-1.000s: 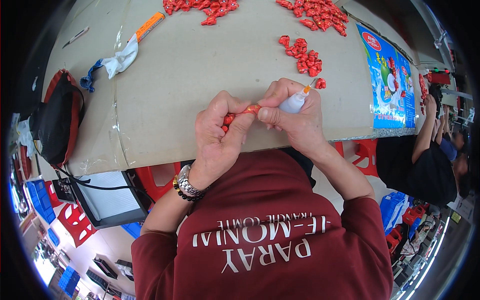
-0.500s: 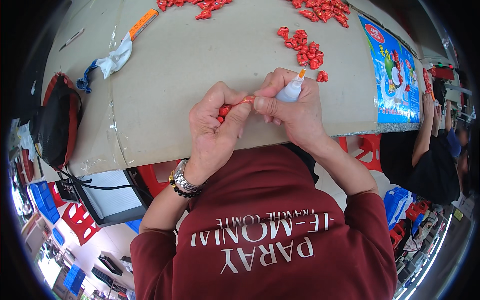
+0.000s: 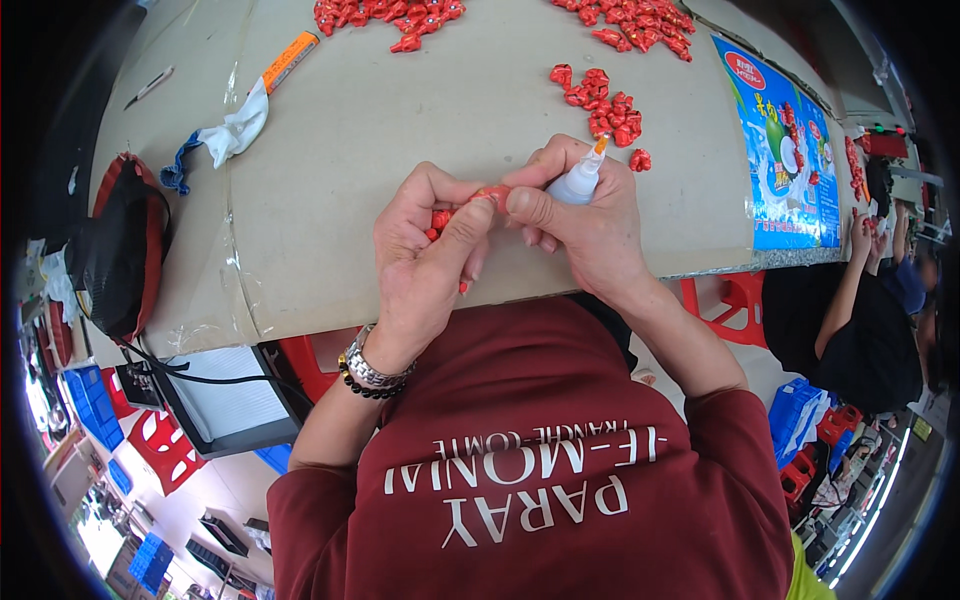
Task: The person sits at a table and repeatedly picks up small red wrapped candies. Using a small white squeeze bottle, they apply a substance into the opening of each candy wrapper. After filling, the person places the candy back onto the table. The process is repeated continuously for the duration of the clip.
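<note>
You're pinching a red piece (image 3: 492,194) between left hand (image 3: 430,245) and right hand (image 3: 600,235), right also gripping bottle (image 3: 573,188), tip toward desk's (image 3: 330,200) far edge.

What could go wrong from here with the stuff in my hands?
Your right hand grips the white bottle while pinching the small red piece, so an unintended squeeze might push out any contents; its orange tip points toward the red cluster.

Your left hand pinches that piece too, with more red pieces tucked in its grasp; one might slip out.
</note>
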A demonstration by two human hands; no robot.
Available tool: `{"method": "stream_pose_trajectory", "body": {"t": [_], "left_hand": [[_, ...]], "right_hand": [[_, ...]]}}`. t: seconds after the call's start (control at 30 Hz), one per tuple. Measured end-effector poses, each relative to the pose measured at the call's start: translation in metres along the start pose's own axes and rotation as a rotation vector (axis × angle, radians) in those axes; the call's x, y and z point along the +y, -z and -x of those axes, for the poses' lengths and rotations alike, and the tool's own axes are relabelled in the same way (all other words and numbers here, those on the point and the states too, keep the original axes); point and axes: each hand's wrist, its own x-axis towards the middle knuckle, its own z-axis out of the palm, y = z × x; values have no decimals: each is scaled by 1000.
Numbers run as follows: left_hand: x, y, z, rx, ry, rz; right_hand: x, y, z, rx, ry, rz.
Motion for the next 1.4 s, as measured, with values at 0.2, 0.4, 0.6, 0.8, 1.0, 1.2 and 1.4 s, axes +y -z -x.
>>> {"method": "stream_pose_trajectory", "body": {"t": [0.2,0.4,0.6,0.8,1.0,1.2,1.4], "left_hand": [[13,0,4,64,97,129],[19,-10,9,114,127,148],[10,-6,12,90,59,129],[8,-6,12,38,56,36],[15,-16,5,5,163,228],[24,-11,-2,-17,397,552],[18,-7,2,-115,390,600]], "right_hand": [[-7,-1,6,-35,126,228],[6,0,5,12,389,371],[11,2,3,-32,526,419],[2,7,8,-47,473,412],[-22,27,1,98,450,481],[-49,113,-50,629,318,531],[-38,160,-74,669,220,822]]}}
